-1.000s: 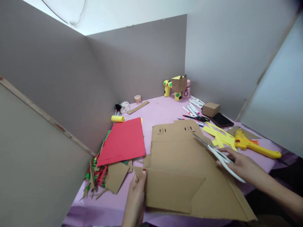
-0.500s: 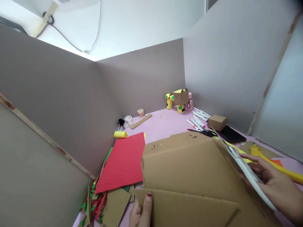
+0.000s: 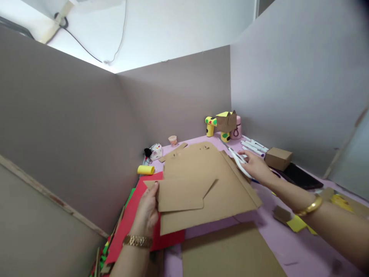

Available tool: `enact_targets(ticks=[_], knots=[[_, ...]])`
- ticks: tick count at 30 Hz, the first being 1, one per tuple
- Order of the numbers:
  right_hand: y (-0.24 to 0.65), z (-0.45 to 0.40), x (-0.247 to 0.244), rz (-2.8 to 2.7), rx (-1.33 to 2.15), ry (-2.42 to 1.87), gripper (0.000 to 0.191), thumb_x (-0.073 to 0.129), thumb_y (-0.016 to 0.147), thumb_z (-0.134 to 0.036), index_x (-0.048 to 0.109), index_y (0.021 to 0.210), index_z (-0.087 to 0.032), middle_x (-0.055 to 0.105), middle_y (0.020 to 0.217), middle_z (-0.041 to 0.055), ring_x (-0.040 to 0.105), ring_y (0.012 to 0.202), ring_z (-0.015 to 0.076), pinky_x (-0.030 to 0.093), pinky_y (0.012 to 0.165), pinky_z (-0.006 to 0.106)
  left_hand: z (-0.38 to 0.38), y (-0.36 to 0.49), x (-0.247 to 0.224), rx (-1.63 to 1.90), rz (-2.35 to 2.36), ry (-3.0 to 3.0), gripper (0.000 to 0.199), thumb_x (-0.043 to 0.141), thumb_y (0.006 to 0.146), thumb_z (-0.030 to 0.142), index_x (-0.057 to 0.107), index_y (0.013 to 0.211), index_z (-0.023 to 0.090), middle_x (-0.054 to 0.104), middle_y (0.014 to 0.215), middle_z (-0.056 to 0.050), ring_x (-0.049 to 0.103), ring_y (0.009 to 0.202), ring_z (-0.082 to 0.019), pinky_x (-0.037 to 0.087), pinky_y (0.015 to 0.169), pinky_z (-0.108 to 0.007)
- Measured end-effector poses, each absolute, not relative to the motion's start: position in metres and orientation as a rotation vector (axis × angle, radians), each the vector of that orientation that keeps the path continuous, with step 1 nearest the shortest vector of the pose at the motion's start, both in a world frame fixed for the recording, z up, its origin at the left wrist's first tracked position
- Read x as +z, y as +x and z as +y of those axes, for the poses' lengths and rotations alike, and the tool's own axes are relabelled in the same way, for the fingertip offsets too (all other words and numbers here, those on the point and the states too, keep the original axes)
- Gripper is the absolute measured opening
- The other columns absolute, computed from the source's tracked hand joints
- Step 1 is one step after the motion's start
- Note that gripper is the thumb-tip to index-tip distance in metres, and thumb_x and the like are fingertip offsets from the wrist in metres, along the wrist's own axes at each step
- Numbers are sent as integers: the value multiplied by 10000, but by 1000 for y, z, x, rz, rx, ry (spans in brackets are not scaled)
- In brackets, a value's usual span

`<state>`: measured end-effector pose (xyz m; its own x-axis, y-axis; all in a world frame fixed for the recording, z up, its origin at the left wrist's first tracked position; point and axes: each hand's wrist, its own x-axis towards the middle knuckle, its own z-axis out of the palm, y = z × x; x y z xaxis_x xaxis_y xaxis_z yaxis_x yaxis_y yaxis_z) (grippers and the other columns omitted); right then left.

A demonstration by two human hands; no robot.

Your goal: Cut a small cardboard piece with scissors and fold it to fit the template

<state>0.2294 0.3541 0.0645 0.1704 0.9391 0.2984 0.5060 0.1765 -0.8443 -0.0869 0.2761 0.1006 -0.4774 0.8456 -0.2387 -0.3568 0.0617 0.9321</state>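
Note:
My left hand (image 3: 150, 206) pinches the left edge of a large cut cardboard sheet (image 3: 196, 165), thumb on top. A flap with a slanted slit lies across the sheet's near part, under the thumb. White-handled scissors (image 3: 238, 161) are in my right hand (image 3: 253, 165), beside the sheet's right edge, blades pointing away toward the back. Below the raised sheet, a second cardboard piece (image 3: 227, 254) lies on the pink table. Red paper (image 3: 127, 227) is partly under my left hand and the sheet.
A small cardboard box (image 3: 278, 158), a black phone (image 3: 301, 176) and white markers (image 3: 253, 146) are at the right. Yellow decorated tubes (image 3: 210, 129), a pink bottle (image 3: 236, 129) and a paper cup (image 3: 173, 141) stand at the back. Scraps lie at the lower left.
The cardboard sheet and both hands have moved away from me, toward the table's back. My right hand has also shifted left with the scissors. The cardboard piece beneath now shows.

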Motion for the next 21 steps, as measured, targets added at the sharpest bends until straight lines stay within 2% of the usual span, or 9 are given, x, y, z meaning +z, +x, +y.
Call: enact_targets(ticks=[5, 10, 13, 15, 17, 19, 21], knots=[[234, 344, 30, -1509, 498, -1574, 410, 610, 680, -327, 610, 1075, -217, 682, 769, 58, 612, 696, 265, 395, 623, 324, 270, -91, 66, 1743, 1426, 417, 131, 476, 859, 77, 568, 803, 152, 645, 601, 24, 633, 541, -101, 546, 641, -202], [219, 318, 24, -1543, 742, -1427, 437, 625, 719, -388, 563, 1119, -223, 684, 838, 48, 631, 829, 259, 459, 694, 323, 245, -71, 66, 1725, 1369, 331, 126, 482, 865, 108, 588, 822, 159, 679, 675, 9, 656, 593, -124, 565, 661, -240], [205, 298, 37, -1280, 1144, -1161, 447, 633, 748, -468, 530, 1112, -229, 651, 763, 10, 619, 707, 199, 480, 608, 284, 230, -58, 60, 1688, 1350, 258, 113, 497, 859, 119, 600, 869, 164, 701, 764, -16, 674, 668, -137, 568, 703, -258], [202, 280, 46, -1093, 1321, -1031, 345, 631, 758, -500, 553, 971, -240, 620, 690, -22, 561, 572, 143, 448, 516, 245, 219, -54, 48, 1679, 1340, 192, 132, 514, 849, 126, 603, 935, 172, 706, 836, -33, 681, 752, -154, 561, 757, -277], [205, 257, 47, -995, 1365, -1037, 306, 652, 748, -497, 548, 875, -238, 609, 642, -37, 519, 516, 115, 415, 469, 217, 208, -52, 33, 1671, 1332, 140, 165, 553, 833, 164, 604, 989, 166, 705, 875, -59, 674, 860, -189, 547, 810, -293], [212, 231, 38, -874, 1351, -1122, 393, 736, 671, -472, 536, 931, -254, 627, 632, -41, 553, 545, 128, 432, 484, 216, 196, -52, 20, 1638, 1319, 146, 227, 588, 817, 215, 600, 1037, 160, 698, 944, -86, 637, 984, -223, 528, 859, -309], [216, 201, 21, -724, 1355, -1182, 578, 808, 561, -469, 511, 1017, -275, 671, 681, -24, 610, 592, 170, 474, 513, 250, 183, -47, 10, 1649, 1309, 172, 288, 573, 828, 226, 569, 1110, 174, 680, 1026, -90, 585, 1082, -227, 506, 899, -314]])
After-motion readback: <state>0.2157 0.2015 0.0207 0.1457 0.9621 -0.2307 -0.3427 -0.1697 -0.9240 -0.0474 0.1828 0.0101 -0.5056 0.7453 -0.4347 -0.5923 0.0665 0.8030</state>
